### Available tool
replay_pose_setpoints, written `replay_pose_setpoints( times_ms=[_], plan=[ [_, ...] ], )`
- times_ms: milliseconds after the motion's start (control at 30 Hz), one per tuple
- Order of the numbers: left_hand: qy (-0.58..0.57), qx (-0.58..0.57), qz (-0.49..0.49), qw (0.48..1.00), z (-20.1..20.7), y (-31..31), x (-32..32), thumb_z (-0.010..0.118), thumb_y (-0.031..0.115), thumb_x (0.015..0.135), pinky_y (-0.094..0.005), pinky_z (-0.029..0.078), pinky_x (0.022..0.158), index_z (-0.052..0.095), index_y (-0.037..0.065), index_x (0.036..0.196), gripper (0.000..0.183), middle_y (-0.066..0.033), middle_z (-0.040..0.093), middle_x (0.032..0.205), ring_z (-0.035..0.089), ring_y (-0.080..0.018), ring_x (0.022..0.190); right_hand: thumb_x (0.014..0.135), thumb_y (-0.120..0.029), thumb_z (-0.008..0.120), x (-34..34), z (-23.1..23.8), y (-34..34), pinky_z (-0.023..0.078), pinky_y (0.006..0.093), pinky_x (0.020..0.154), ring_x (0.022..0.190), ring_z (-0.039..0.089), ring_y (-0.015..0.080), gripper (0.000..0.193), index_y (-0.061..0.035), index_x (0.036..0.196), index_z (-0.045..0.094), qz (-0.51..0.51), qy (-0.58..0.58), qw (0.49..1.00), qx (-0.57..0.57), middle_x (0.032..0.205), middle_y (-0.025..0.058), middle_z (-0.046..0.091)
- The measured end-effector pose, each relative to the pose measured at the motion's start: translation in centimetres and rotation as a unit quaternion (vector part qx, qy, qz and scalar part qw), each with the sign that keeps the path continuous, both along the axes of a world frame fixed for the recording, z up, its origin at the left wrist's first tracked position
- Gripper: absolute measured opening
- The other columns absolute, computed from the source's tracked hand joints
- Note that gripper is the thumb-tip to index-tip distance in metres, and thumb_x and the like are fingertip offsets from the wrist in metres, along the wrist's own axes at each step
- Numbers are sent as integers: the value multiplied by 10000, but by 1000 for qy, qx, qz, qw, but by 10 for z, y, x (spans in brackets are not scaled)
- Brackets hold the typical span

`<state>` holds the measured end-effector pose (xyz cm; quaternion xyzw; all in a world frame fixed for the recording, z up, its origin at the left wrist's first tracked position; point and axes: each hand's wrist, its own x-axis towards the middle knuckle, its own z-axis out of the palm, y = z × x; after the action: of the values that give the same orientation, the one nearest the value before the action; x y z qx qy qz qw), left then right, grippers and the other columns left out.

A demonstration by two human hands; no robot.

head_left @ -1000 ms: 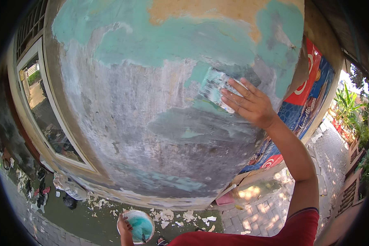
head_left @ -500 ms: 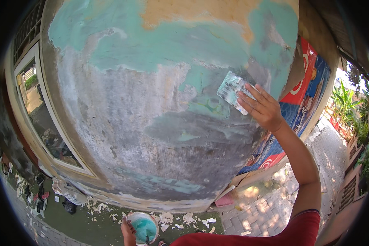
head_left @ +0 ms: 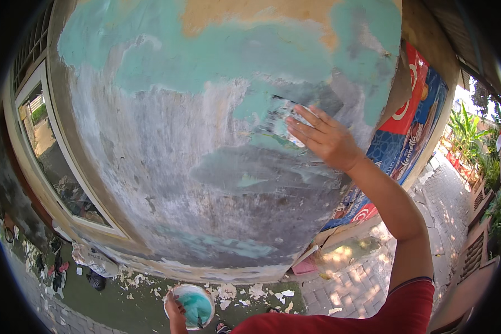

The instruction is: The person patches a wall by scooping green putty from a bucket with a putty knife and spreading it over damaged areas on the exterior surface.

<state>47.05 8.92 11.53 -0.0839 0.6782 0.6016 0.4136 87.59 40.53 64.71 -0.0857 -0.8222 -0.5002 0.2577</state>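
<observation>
One right grip (head_left: 331, 141) pinches a scraper (head_left: 285, 118), open wall (head_left: 161, 133) beyond its left edge.

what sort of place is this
Probably outdoors alongside a house or similar building: a patchily coated wall with a white-framed window, and a paved path leading past green plants.

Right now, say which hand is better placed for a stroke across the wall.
Probably the right hand: its fingers hold the flat tool at the wall, while the left hand is down by the bucket.
</observation>
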Motion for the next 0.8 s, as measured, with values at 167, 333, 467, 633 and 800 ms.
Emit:
replay_pose_setpoints(
  times_ms=[167,333,467,633,800],
  plan=[
    [-15,32,-17,999,-1,-5,0,572,547,889,-291,239,406,578,63,968,491,40,306,566,289,-105,436,853,-99,585,50,0,-20,389,409,1113,1312,497,257,294,-87,1131,680,-10,5,999,31,1278,35,632],
    [-25,10,-31,999,-8,5,2,571,533,891,-287,251,414,576,69,962,469,41,305,564,293,-104,439,846,-96,587,-22,-5,-20,387,408,1116,1311,499,255,288,-75,1116,685,63,7,998,16,1259,45,641],
    [-18,11,-20,1000,-9,2,5,578,530,884,-286,253,417,584,55,990,487,40,318,577,293,-102,443,833,-96,590,-51,-9,-2,392,414,1109,1295,512,261,292,-48,1105,684,83,21,996,8,1241,62,646],
    [-19,12,-8,1000,-8,-4,7,592,549,873,-280,243,413,594,38,1010,529,44,326,594,288,-91,447,841,-109,590,19,0,-17,399,418,1097,1288,518,269,268,-55,1083,692,-14,-5,1000,-2,1239,70,646],
    [-24,19,-23,999,-13,5,9,592,525,884,-276,226,398,596,40,972,493,42,316,588,291,-93,440,855,-102,576,38,1,-30,390,419,1105,1314,494,278,274,-76,1102,692,-2,1,1000,32,1267,66,634]
  ],
)
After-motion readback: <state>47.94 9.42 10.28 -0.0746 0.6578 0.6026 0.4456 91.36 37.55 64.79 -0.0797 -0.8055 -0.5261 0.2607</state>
